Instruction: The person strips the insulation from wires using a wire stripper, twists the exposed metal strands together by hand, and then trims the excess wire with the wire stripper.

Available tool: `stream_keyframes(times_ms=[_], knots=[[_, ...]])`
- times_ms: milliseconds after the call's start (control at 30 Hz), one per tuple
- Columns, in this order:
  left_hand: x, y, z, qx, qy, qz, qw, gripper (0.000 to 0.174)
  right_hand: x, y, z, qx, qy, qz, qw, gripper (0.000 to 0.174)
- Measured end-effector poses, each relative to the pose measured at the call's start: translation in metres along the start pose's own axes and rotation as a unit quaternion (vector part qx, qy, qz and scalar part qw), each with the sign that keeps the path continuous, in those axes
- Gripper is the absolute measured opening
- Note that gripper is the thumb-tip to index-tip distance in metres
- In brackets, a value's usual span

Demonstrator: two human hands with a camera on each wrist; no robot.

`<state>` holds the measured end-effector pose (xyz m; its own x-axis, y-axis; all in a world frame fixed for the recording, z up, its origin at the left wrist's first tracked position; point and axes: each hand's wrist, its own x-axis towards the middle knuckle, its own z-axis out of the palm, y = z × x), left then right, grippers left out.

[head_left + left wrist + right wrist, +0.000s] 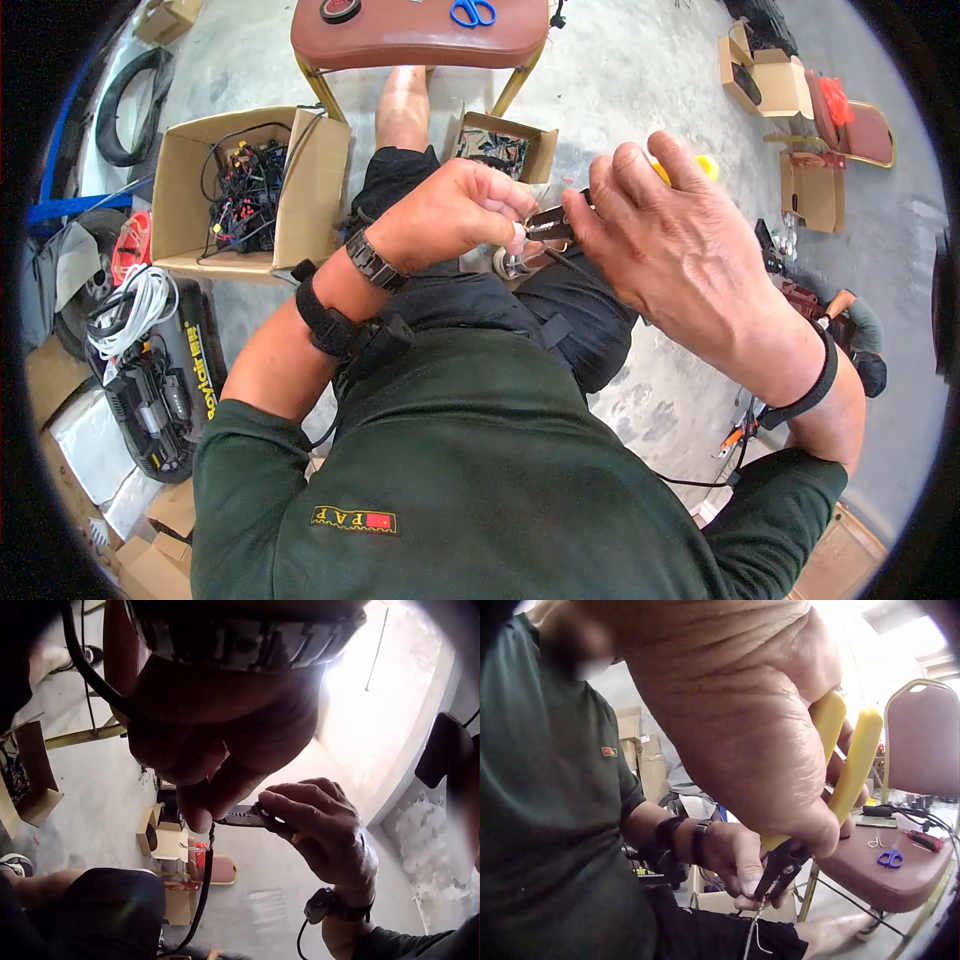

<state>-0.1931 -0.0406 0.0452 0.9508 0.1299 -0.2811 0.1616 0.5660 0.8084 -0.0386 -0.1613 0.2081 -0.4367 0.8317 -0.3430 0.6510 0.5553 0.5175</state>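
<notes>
My right hand (pixel 680 235) grips wire strippers with yellow handles (pixel 857 761) and dark, notched metal jaws. The left hand (pixel 440 215) pinches a thin wire (pixel 212 834) between thumb and fingertips, right beside the tool's tip. In the right wrist view the strippers (pixel 784 866) point down at the wire, where light, twisted strands (pixel 759 919) hang below. A black cable (pixel 200 900) runs down from these strands in the left wrist view. Both hands meet in front of the body, above the lap; the left fingers partly hide the wire's end.
A carton (pixel 315 215) of tangled cables stands at the left, a smaller box (pixel 540 155) of parts ahead. The brown chair seat (pixel 420 40) bears blue scissors (pixel 473 12) and a tape roll (pixel 340 10). Another person (pixel 862 330) is at the far right.
</notes>
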Motion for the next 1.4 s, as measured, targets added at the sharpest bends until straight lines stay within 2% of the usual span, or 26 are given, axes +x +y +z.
stream_keyframes(times_ms=[200,300,800,900,1000,1133,1233,1267,1300,1367,1400], knots=[[-0.001,-0.001,0.003,0.097,0.030,0.045,0.994,0.029,0.004,-0.004,0.008,-0.006,0.008,0.000,1.000,0.032],[-0.002,0.001,0.004,0.107,0.040,0.029,0.993,0.029,0.002,-0.003,0.010,0.006,0.008,0.009,1.000,0.032],[-0.002,-0.004,0.008,0.149,0.077,0.086,0.982,0.026,-0.006,-0.003,0.017,0.159,-0.005,0.063,0.985,0.030],[-0.002,-0.007,0.007,0.133,0.081,0.084,0.984,0.026,-0.007,-0.001,0.025,0.169,0.019,0.057,0.984,0.030],[-0.006,0.001,0.005,0.177,0.086,0.083,0.977,0.026,-0.009,0.008,0.044,0.245,0.022,0.071,0.967,0.030],[-0.004,-0.001,-0.003,0.095,0.088,0.102,0.986,0.024,-0.025,0.008,0.067,0.306,0.050,0.110,0.944,0.033],[-0.007,0.001,-0.008,0.076,0.092,0.094,0.988,0.022,-0.046,0.006,0.075,0.503,0.038,0.198,0.840,0.032],[-0.008,0.002,-0.009,0.059,0.087,0.086,0.991,0.021,-0.052,0.001,0.076,0.585,0.019,0.235,0.776,0.030],[-0.008,0.002,-0.010,0.043,0.081,0.076,0.993,0.021,-0.059,-0.006,0.076,0.661,0.000,0.268,0.701,0.029],[-0.007,0.008,-0.009,0.044,0.054,0.057,0.996,0.020,-0.065,-0.021,0.070,0.843,-0.046,0.280,0.457,0.027],[-0.007,0.010,-0.008,0.044,0.041,0.046,0.997,0.020,-0.064,-0.038,0.072,0.887,-0.022,0.261,0.381,0.027]])
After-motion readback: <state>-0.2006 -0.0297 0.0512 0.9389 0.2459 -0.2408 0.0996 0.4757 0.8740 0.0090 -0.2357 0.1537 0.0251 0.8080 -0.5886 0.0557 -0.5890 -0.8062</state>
